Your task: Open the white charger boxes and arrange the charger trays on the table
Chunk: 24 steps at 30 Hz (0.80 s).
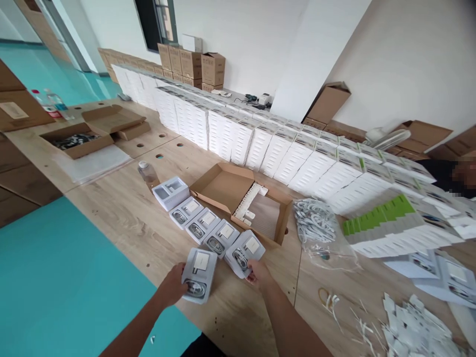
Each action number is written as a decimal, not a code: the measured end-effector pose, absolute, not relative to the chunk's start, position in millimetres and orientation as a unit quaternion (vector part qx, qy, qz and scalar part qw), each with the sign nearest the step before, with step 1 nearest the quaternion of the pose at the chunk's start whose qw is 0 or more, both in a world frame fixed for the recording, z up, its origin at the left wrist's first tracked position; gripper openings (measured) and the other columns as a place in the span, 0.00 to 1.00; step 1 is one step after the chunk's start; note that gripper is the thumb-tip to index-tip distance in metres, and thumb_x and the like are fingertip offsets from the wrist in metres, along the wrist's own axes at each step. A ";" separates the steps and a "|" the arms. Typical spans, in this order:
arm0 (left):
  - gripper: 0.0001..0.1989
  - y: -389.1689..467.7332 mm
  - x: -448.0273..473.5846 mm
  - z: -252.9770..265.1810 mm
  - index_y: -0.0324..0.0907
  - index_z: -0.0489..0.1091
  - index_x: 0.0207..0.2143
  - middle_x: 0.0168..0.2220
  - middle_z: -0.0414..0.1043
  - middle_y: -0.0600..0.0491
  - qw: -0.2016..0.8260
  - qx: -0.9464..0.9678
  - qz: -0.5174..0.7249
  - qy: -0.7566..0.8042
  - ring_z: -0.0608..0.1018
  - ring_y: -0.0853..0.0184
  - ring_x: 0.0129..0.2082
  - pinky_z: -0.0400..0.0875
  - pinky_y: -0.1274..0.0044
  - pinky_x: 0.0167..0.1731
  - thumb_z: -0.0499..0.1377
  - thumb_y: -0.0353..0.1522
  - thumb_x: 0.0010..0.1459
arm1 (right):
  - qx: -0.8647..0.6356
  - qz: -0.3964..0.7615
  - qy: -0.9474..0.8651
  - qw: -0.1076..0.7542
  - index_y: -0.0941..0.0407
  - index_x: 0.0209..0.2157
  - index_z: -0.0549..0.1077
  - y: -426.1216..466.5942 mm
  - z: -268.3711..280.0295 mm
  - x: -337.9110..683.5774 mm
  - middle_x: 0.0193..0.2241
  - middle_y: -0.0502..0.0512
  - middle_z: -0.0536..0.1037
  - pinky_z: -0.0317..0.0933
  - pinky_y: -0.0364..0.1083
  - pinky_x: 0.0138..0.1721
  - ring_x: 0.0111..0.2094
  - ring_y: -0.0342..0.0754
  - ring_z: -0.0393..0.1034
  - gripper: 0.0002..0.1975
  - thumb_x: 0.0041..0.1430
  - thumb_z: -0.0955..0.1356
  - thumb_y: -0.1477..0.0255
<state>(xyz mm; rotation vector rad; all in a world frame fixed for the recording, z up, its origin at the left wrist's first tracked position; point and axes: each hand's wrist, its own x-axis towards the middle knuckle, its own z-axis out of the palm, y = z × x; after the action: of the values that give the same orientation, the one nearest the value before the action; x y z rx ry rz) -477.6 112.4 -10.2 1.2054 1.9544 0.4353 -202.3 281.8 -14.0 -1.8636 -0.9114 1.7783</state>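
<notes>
My left hand (173, 286) is closed on the left side of a stack of white packaging trays (207, 277); the top tray holds a white charger block and a coiled cable. That stack sits nearest the table's front edge, slightly tilted. My right hand (259, 273) grips the lower right corner of another filled tray stack (256, 243), its fingers partly hidden. Several similar tray stacks (201, 224) run in a row up to the left. At the row's far end, the top tray (171, 192) has bare hollows.
Behind the row lies an open cardboard box (223, 186) with white adapters. A bag of cables (316, 223) is right of it, with white scraps (416, 327) nearer. Long rows of white boxes (238, 141) line the back. A bottle (148, 173) stands left. A person's dark sleeve (442, 173) shows far right.
</notes>
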 end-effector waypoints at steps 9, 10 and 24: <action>0.35 84.1 -421.9 -14.9 0.38 0.53 0.62 0.54 0.65 0.41 0.435 0.457 0.201 0.749 0.68 0.52 0.56 0.65 0.67 0.52 0.53 0.28 0.49 | -0.592 0.684 -0.289 0.313 0.58 0.31 0.72 251.5 18.6 -173.2 0.26 0.54 0.79 0.62 0.42 0.22 0.28 0.51 0.75 0.15 0.34 0.65 0.74; 0.34 84.0 -415.7 -13.6 0.38 0.54 0.61 0.54 0.65 0.41 0.435 0.457 0.200 0.749 0.68 0.52 0.55 0.65 0.67 0.52 0.53 0.28 0.49 | -0.571 0.698 -0.293 0.317 0.58 0.31 0.73 242.2 25.8 -169.7 0.28 0.55 0.80 0.63 0.42 0.23 0.30 0.52 0.75 0.16 0.34 0.65 0.74; 0.37 88.6 -393.6 -24.4 0.37 0.65 0.58 0.52 0.73 0.41 0.478 0.437 0.326 0.689 0.75 0.51 0.51 0.69 0.65 0.51 0.63 0.37 0.43 | -0.655 0.577 -0.443 0.207 0.58 0.43 0.73 161.1 3.8 -188.3 0.41 0.59 0.79 0.63 0.55 0.52 0.49 0.60 0.71 0.26 0.36 0.66 0.77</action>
<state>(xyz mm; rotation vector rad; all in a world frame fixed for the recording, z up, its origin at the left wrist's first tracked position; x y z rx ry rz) -393.6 88.6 -24.4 1.0667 1.6811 0.7950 -188.3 161.1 3.8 -1.8232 -1.2325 1.6070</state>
